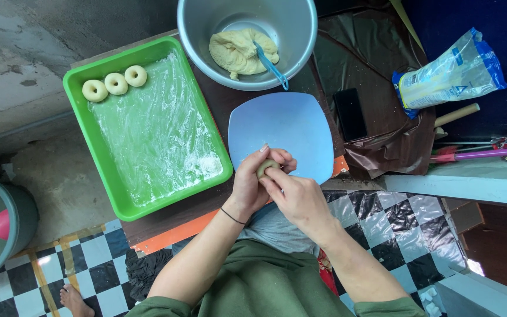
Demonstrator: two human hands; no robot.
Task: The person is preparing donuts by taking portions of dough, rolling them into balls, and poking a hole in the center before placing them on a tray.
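Dough piece (267,167) — pinched between left hand (252,183) and right hand (296,196).

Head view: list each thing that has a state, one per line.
left hand: cupped around dough piece
right hand: fingers pressing dough piece
dough piece: held in both hands
green tray: floured, three dough rings
metal bowl: holds dough, blue spoon
blue plate: bare

Probably a makeshift home kitchen corner: a metal bowl (247,35) of dough (239,53), a floured green tray (148,126) of rings, bare concrete wall (24,64), checkered floor covering (400,229).
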